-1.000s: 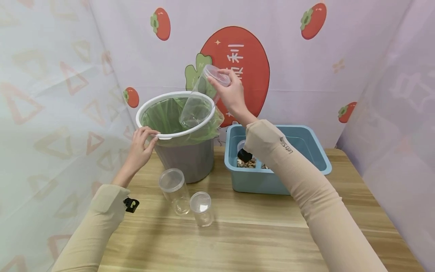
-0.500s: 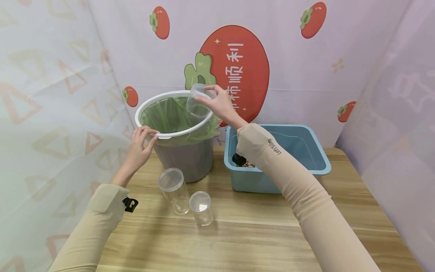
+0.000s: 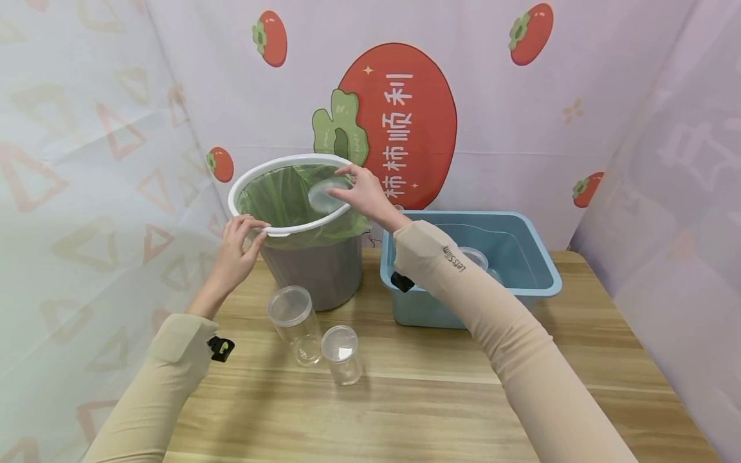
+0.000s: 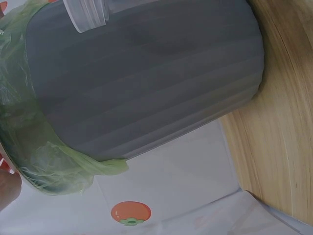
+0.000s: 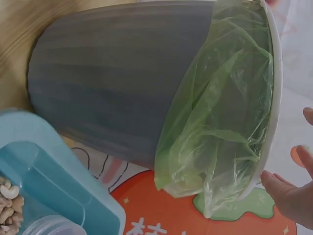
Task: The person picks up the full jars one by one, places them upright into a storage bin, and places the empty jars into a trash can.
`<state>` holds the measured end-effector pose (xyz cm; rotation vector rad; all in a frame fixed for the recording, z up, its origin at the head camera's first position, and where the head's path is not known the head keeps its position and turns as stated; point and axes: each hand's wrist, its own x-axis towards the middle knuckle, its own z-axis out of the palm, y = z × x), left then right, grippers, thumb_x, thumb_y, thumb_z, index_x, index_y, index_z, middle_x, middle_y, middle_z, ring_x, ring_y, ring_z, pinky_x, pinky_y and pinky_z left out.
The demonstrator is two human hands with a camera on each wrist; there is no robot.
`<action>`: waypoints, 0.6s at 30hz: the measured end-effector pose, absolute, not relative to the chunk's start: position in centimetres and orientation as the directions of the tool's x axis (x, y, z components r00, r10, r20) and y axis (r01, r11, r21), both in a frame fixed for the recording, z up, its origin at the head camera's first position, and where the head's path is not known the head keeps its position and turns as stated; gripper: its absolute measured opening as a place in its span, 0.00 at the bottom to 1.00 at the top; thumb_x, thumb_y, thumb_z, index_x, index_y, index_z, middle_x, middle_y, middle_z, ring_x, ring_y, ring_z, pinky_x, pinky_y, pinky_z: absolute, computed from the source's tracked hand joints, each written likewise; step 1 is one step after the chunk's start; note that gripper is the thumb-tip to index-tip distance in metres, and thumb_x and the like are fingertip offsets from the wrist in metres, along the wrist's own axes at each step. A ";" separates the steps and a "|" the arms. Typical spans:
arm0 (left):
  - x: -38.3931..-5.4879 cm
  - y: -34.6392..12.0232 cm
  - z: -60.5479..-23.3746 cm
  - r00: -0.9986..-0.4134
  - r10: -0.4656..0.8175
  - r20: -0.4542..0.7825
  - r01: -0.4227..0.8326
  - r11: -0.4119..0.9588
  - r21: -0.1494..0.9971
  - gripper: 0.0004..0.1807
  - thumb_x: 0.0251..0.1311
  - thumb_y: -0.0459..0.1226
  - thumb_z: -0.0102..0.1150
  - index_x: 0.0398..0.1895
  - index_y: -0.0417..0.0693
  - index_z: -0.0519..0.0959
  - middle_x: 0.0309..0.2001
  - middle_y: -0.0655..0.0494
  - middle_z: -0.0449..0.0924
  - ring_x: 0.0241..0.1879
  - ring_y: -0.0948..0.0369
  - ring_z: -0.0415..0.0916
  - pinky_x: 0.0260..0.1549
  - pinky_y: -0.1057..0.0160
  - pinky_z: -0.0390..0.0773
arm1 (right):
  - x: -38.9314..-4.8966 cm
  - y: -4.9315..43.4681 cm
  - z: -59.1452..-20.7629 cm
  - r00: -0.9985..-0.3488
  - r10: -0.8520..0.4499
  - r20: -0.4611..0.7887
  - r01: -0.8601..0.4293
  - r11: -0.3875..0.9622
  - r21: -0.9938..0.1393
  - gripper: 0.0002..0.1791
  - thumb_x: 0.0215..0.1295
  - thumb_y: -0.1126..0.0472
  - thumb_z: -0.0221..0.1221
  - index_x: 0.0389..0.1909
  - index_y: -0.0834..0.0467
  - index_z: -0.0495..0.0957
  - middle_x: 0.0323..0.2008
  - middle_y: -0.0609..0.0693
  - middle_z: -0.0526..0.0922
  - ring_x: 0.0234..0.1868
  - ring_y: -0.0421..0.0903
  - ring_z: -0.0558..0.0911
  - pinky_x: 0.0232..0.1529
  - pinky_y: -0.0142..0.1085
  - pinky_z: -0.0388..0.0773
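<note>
A grey trash can (image 3: 315, 273) with a white rim and a green bag stands on the table. My left hand (image 3: 236, 247) grips its rim at the near left, thumb outside. Over the right side of the rim is my right hand (image 3: 366, 196), its fingers spread apart and holding nothing in the right wrist view. A clear plastic jar (image 3: 326, 196) is inside the can's mouth, just left of those fingers; its lower part is hidden. In front of the can stand a taller clear lidded jar (image 3: 292, 315) and a shorter one (image 3: 341, 354).
Right of the can sits a blue basin (image 3: 503, 241). It contains nuts (image 5: 10, 208) and a clear lidded container (image 3: 475, 257), partly hidden by my right sleeve. A printed cloth (image 3: 492, 116) hangs behind the wooden table (image 3: 405, 411).
My right hand has lowered the clear jar into the trash can and let go of it, moving left and down to the rim. My left hand has stayed on the rim.
</note>
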<state>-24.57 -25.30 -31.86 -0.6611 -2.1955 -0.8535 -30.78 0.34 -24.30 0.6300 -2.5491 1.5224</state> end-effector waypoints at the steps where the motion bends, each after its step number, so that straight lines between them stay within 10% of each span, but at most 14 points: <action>1: -24.6 -25.3 -31.9 -0.639 0.204 0.742 0.651 0.656 0.380 0.07 0.53 0.24 0.52 0.36 0.33 0.73 0.40 0.37 0.67 0.49 0.43 0.59 0.50 0.46 0.53 | -30.7 0.5 -24.3 -0.907 -0.296 0.299 -0.404 0.411 -0.817 0.22 0.54 0.56 0.60 0.50 0.58 0.71 0.56 0.53 0.69 0.54 0.51 0.71 0.48 0.37 0.71; 18: -24.6 -25.3 -31.8 -0.643 0.204 0.738 0.647 0.661 0.381 0.07 0.53 0.25 0.52 0.36 0.33 0.73 0.39 0.38 0.67 0.48 0.43 0.59 0.50 0.46 0.53 | -26.6 1.9 -27.0 -0.769 -0.395 0.502 -0.625 0.306 -0.718 0.11 0.55 0.64 0.59 0.39 0.63 0.76 0.40 0.55 0.77 0.44 0.48 0.76 0.47 0.38 0.72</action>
